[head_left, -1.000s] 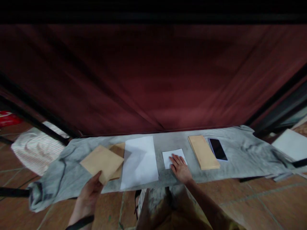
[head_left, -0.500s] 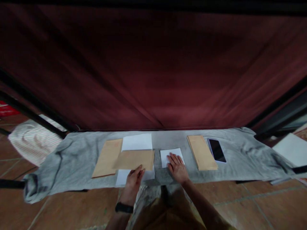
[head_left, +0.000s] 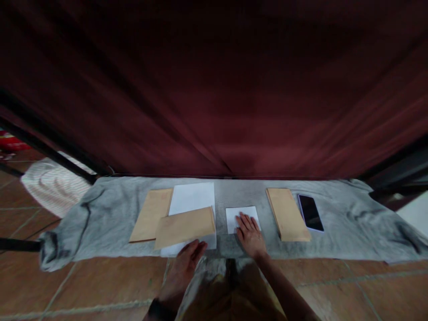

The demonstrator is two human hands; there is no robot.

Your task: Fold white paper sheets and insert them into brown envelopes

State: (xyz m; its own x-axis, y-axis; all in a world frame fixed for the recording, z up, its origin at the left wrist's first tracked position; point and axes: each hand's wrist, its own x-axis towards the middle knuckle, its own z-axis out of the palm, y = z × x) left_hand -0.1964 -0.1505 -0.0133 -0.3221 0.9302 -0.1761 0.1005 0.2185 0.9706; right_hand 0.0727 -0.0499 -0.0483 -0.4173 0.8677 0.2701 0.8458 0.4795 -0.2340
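Observation:
My right hand (head_left: 250,236) lies flat, fingers spread, on a small white square of paper (head_left: 232,218), which looks folded. A brown paper envelope (head_left: 185,226) rests at a slant across white sheets of paper (head_left: 194,195) and the corner of another brown envelope stack (head_left: 152,214). Just below the slanted envelope's near edge is my left hand (head_left: 190,261), its fingers extended and apart from the envelope, holding nothing that I can see.
Right of my right hand lies a pile of brown envelopes (head_left: 288,216), with a phone (head_left: 310,212) beside it. Grey cloth (head_left: 110,223) covers the narrow bench. A dark red curtain (head_left: 214,111) hangs behind, and striped fabric (head_left: 56,183) sits at far left.
My left hand has let go of the brown envelope and drawn back slightly towards me. The envelope now lies tilted on the white sheets. My right hand stays on the small paper.

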